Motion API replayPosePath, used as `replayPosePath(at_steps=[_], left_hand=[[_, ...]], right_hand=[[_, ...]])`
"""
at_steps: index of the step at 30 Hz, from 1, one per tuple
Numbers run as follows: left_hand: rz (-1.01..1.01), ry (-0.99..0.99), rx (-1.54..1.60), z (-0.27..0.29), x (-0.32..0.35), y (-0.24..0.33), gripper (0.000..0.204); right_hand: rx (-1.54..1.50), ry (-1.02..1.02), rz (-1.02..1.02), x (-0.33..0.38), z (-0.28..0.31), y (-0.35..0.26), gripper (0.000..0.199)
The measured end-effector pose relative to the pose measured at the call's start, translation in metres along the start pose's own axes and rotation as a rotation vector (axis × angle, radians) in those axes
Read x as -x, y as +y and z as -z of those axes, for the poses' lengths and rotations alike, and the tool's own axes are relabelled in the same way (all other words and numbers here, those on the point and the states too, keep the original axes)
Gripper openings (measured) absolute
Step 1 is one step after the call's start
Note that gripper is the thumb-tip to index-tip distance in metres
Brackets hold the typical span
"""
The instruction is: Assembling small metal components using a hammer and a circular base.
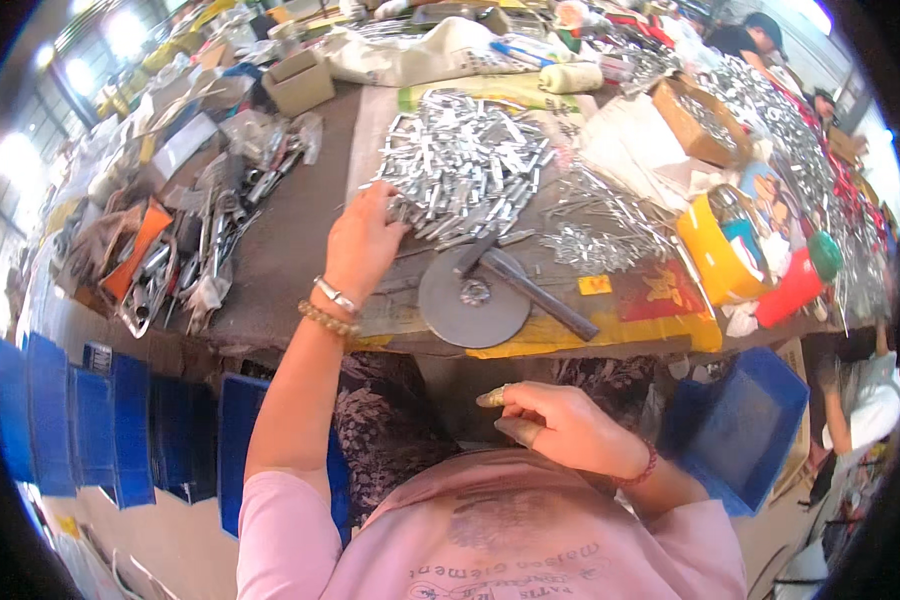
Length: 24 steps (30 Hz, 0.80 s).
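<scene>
My left hand (367, 238) reaches to the left edge of a pile of small silvery metal pieces (465, 165). Its fingertips touch the pile, thumb held apart, and nothing shows in its grasp. Over my lap hovers my right hand (570, 425), thumb and forefinger apart with no object between them. Yellowish coverings wrap its fingertips. Between the pile and the table's near edge lies a round grey metal disc (460, 315), with a small metal part (475, 291) at its middle. A hammer (545, 295) rests across the disc, handle slanting toward the near right.
Sockets and tools (215, 215) heap up at the left. Thin metal rods (610, 215), a yellow container (720, 250) and a red one (798, 288) occupy the right. Blue bins (80, 420) stand below left, another blue bin (740, 430) below right. People (755, 40) sit at far right.
</scene>
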State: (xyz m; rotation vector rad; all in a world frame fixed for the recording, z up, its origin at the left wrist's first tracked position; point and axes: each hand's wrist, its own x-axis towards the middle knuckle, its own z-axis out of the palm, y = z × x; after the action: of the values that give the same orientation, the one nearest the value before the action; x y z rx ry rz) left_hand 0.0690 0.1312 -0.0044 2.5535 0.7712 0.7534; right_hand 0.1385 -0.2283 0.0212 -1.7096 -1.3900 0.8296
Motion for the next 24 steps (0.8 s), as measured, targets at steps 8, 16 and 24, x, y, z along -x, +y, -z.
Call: replayPosePath(at_steps=[8,16,24], left_hand=[[0.329,-0.053,0.685,0.02,0.02,0.03,0.044],[0.379,-0.25,0.933,0.036,0.088,0.078,0.028],[0.162,-0.137,0.651,0.027,0.121,0.082,0.017]], right_hand=[[0.209,0.415,0.105,-0.019,0.087,0.008,0.029],[0.836,0.641,0.136,-0.125,0.154,0.09,0.015],[1.007,0.41,0.243,-0.138,0.17,0.102,0.004]])
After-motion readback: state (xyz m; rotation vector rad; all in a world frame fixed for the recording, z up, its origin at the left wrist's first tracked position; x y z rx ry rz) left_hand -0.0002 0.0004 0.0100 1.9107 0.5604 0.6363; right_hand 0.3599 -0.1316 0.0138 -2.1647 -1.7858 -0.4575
